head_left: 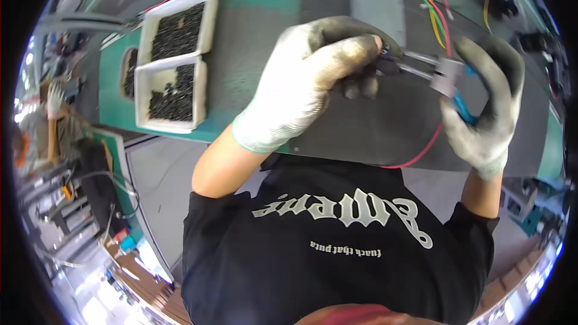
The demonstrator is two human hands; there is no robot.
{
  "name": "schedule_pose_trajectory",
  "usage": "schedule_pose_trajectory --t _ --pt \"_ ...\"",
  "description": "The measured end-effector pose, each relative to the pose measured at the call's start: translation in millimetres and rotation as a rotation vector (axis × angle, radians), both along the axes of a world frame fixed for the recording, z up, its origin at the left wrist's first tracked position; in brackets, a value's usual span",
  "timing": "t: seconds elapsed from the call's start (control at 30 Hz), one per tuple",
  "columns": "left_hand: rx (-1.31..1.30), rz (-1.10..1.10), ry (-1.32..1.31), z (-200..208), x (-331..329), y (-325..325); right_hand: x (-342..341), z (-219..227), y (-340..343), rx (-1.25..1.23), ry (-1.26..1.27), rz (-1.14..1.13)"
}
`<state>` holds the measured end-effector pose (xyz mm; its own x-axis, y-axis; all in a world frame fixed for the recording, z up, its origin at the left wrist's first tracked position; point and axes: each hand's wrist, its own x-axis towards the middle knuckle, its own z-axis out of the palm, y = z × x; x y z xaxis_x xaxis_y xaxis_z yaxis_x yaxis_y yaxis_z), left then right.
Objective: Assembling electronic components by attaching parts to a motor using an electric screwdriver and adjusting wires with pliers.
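Observation:
My left hand (325, 63), in a white glove with darkened fingertips, is closed in a pinch on a small black part (391, 57). Two thin metal rods (419, 66) span from that part to a silver metal block (447, 76). My right hand (490, 102), gloved too, curls round the block with the thumb below and the fingers above. A blue piece (463, 108) shows between the right thumb and palm; whether it joins the block is not clear. The left fingers partly cover the black part.
Two white bins (201, 99) of small black pieces stand at left on the green mat (253, 12). A grey metal box (378, 3) sits at the back, with red, green and yellow wires (436, 15) beside it. A red wire (424, 150) loops near the table's front edge.

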<state>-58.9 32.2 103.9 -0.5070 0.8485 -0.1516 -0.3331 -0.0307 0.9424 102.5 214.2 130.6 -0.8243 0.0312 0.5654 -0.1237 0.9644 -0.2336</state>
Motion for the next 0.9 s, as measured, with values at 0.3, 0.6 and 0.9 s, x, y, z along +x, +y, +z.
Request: schedule_pose_trajectory --t 0.3,0.6,0.9 --pt "-0.021 -0.003 0.102 13.7 18.0 18.5 33.0 13.9 4.7 0.232 -0.079 -0.146" --pt "0.013 0.092 0.03 12.1 27.7 22.8 28.6 8.2 1.7 0.244 -0.057 -0.232" --pt "0.061 0.151 0.113 6.3 30.7 24.9 19.3 -2.5 8.0 0.182 -0.112 -0.263"
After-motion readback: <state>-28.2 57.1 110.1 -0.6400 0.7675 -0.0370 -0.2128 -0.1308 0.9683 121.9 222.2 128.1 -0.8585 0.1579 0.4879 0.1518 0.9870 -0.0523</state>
